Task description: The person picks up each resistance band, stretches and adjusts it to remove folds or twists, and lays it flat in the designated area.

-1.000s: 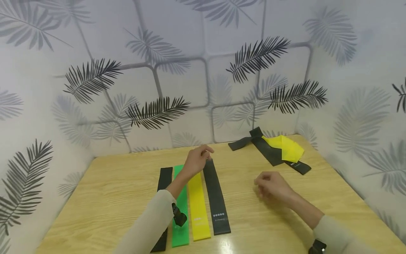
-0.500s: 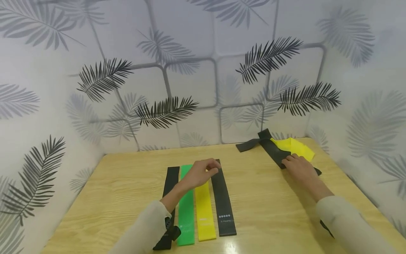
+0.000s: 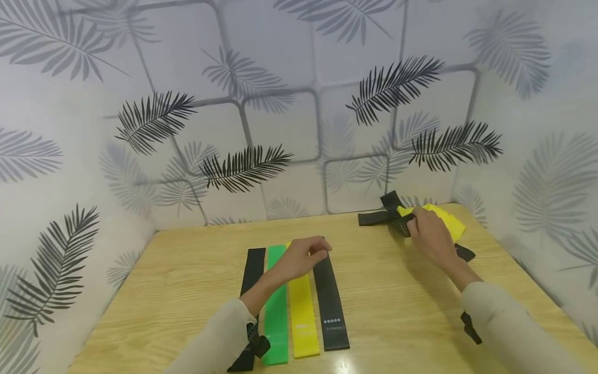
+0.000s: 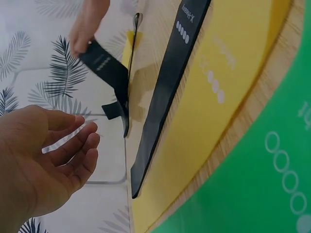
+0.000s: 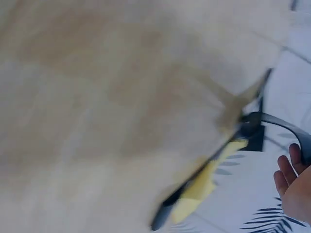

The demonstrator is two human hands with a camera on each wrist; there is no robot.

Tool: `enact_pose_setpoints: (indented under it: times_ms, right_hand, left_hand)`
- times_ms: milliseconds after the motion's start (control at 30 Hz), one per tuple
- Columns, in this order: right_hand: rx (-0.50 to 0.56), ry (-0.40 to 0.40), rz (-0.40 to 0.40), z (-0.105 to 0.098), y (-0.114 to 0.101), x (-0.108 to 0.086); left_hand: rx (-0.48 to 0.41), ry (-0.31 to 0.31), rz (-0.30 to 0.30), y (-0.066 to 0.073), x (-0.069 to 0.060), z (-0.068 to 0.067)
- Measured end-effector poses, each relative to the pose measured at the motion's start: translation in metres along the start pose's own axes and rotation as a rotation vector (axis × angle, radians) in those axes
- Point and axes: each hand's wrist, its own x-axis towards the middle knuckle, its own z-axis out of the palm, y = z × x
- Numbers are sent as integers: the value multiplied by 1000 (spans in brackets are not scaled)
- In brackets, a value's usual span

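Note:
In the head view my right hand (image 3: 432,236) pinches one end of a black resistance band (image 4: 104,65), lifted off the pile at the table's back right. The left wrist view shows that band hanging from the fingertips, its lower part still among the others. A crumpled yellow resistance band (image 3: 450,222) and more black band (image 3: 464,253) lie in the pile. My left hand (image 3: 299,257) hovers, loosely curled and holding nothing, above flat bands laid side by side: a black one (image 3: 252,270), a green one (image 3: 276,317), a yellow one (image 3: 303,311) and a black X-Heavy one (image 3: 331,301).
The wooden table (image 3: 187,291) meets a patterned wall (image 3: 280,130) along its back edge. The pile lies close to that wall, near the back right corner. The right wrist view is blurred.
My right hand has reached from mid-table to the pile at the back right, taken hold of a black resistance band and raised its end. The left hand stays over the row, shifting slightly.

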Motion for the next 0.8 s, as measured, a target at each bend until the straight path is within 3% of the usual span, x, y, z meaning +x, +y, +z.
enact_pose_setpoints:
  times_ms: [167, 300, 433, 567, 700, 800]
  right_hand:
    - [249, -77, 130, -29, -35, 24]
    - [317, -115, 189, -50, -52, 36]
    - [383, -105, 272, -62, -65, 44]
    - [496, -67, 406, -69, -83, 50]
    - [708, -26, 527, -73, -104, 55]
    - [908, -21, 572, -74, -118, 57]
  left_hand:
    - [-5, -3, 25, 6, 2, 0]
    - [-43, -6, 18, 11, 3, 1]
    - [-99, -29, -11, 15, 3, 4]
    - [-177, -78, -50, 24, 7, 10]
    - [-266, -141, -43, 35, 13, 17]
    - [-351, -184, -23, 44, 19, 22]
